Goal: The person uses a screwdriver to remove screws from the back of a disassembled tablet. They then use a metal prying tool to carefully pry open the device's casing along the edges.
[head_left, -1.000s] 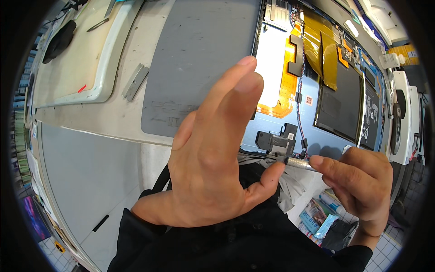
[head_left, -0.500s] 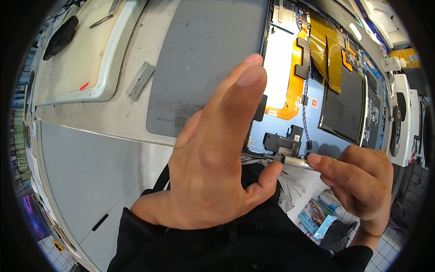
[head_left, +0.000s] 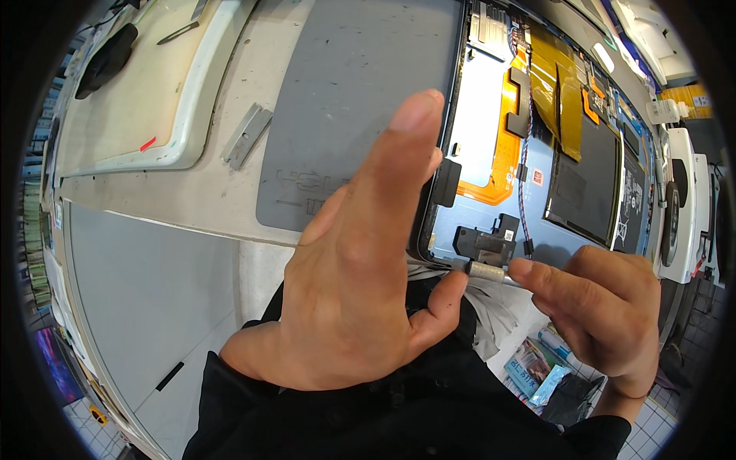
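Note:
My left hand [head_left: 356, 268] is raised in front of the opened slim electronic device, which looks like a tablet or laptop [head_left: 540, 201]. Its fingers are stretched out and its thumb tip lies at the dark end of a short silver metal cylinder [head_left: 487, 271]. My right hand [head_left: 602, 307] pinches the cylinder's other end between thumb and finger, at the device's near edge. What the cylinder belongs to cannot be made out. Inside the device, a black part [head_left: 485, 242], an orange flex cable [head_left: 500, 175] and a dark battery-like block [head_left: 583, 184] lie in view.
A grey mat [head_left: 337, 92] lies left of the device. Farther left are a small metal block [head_left: 247, 136] and a white tray [head_left: 184, 138] holding a dark object [head_left: 107, 63] and a thin blade-like tool [head_left: 178, 33]. Packages [head_left: 537, 372] lie below, at right.
Both hands and the silver cylinder have shifted slightly left relative to the device. The whole workbench appears a little farther right in view.

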Available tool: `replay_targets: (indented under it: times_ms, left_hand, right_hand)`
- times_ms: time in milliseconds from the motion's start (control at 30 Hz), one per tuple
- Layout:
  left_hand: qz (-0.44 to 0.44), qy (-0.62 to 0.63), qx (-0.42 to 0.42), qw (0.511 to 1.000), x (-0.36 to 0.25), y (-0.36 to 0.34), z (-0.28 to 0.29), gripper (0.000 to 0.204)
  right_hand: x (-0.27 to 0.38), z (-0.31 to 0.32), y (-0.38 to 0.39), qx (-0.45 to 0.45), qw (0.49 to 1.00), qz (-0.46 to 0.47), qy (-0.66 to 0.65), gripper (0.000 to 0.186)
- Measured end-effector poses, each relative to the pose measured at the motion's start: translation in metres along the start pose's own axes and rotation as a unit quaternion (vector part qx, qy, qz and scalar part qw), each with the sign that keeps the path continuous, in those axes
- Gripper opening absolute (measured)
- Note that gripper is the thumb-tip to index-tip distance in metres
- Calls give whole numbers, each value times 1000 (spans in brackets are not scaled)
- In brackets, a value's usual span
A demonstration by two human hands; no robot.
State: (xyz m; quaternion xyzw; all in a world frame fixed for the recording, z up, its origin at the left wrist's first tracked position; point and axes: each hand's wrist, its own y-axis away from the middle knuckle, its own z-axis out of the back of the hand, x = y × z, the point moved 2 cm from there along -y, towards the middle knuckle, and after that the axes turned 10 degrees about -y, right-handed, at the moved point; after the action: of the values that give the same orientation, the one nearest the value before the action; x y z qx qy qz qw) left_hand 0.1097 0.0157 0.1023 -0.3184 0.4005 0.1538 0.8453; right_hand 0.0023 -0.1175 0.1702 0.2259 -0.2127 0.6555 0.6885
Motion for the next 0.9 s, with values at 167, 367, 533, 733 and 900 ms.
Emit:
replay_targets:
  times_ms: [167, 367, 533, 733, 900]
  left_hand:
    - [9, 4, 4, 1000, 0, 0, 0, 97]
    - [14, 4, 6, 1000, -1, 2, 1, 95]
    - [12, 16, 2, 1000, -1, 0, 1, 94]
    - [9, 7, 11, 1000, 0, 1, 2, 94]
    - [1, 5, 7, 1000, 0, 2, 1, 96]
  right_hand:
    - [6, -4, 3, -9, 1000, -26, -1, 34]
    - [10, -12, 6, -36, 999, -29, -4, 34]
    - [16, -22, 6, -79, 994, -25, 72, 34]
    - [12, -18, 11, -55, 998, -20, 22, 34]
    - [9, -17, 15, -71, 997, -14, 12, 35]
